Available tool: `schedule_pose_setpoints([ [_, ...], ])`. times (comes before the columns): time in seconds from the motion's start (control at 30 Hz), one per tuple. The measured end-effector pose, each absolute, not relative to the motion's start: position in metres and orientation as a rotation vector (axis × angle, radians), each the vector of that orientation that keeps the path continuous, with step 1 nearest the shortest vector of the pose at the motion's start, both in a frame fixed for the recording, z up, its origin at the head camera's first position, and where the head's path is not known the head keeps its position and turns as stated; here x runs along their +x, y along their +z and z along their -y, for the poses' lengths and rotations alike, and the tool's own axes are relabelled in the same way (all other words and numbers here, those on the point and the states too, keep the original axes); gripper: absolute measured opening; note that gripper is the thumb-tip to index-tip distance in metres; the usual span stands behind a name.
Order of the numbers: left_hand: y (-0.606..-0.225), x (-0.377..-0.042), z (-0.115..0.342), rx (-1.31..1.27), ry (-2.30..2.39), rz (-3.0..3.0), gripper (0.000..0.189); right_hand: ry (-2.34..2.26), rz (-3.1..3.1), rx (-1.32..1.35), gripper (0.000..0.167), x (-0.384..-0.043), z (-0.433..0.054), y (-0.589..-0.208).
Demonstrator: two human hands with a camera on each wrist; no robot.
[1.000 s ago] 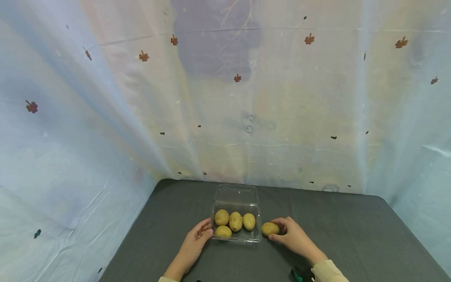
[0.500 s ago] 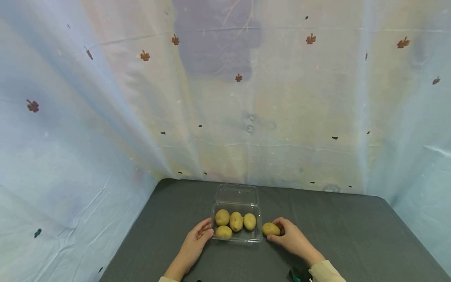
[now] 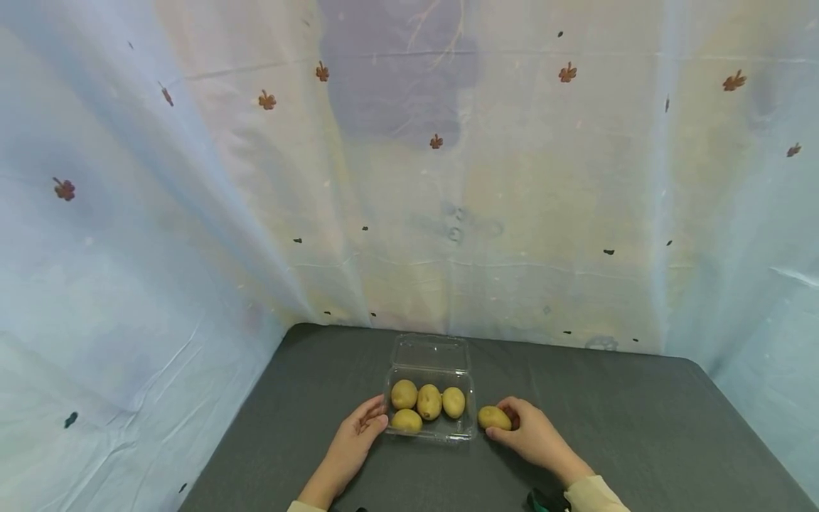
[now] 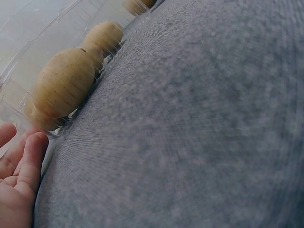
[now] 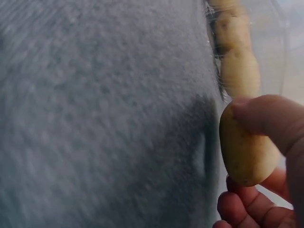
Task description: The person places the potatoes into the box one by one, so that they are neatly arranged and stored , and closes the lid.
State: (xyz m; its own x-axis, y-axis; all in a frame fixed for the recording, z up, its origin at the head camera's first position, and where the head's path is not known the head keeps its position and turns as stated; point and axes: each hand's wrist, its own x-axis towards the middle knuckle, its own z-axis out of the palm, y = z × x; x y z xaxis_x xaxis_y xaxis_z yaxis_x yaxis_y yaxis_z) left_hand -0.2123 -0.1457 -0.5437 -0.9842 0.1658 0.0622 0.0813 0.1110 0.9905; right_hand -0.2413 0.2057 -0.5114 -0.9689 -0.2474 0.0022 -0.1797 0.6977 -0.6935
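Note:
In the head view a clear plastic clamshell box (image 3: 444, 431) lies on the table with its lid (image 3: 431, 351) folded back. Several yellow potatoes (image 3: 429, 402) are inside it. My left hand (image 3: 350, 442) rests at the box's left side, fingers loosely bent; the left wrist view shows its fingertips (image 4: 37, 138) at the outer corner. Just right of the box, my right hand (image 3: 532, 435) pinches another potato (image 3: 494, 418) between thumb and fingers. That held potato (image 5: 247, 149) looks slightly above the cloth in the right wrist view.
Dark grey cloth covers the table (image 3: 614, 427). Pale curtains (image 3: 512, 178) with leaf prints hang behind and at both sides. A dark and green object (image 3: 540, 500) sits near the right sleeve (image 3: 595, 494) at the bottom edge.
The hands, the box and the potatoes stay almost as they were. The whole head view has shifted very slightly.

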Motion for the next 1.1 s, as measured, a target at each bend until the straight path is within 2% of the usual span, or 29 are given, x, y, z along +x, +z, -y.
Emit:
schedule_pose_setpoints([
  [0.23, -0.546, -0.215, 0.147, 0.241, 2.026, -2.305, 0.055, -1.179, -2.878, -0.217, 0.049, -0.239, -0.207, -0.497],
  [0.43, -0.547, -0.215, 0.147, 0.222, 2.011, -2.313, 0.055, -1.240, -2.931, -0.204, 0.051, -0.237, -0.201, -0.487],
  [1.1, -0.550, -0.217, 0.148, 0.239, 2.009, -2.307, 0.054, -1.163, -2.895, -0.566, 0.049, -0.232, -0.148, -0.480],
])
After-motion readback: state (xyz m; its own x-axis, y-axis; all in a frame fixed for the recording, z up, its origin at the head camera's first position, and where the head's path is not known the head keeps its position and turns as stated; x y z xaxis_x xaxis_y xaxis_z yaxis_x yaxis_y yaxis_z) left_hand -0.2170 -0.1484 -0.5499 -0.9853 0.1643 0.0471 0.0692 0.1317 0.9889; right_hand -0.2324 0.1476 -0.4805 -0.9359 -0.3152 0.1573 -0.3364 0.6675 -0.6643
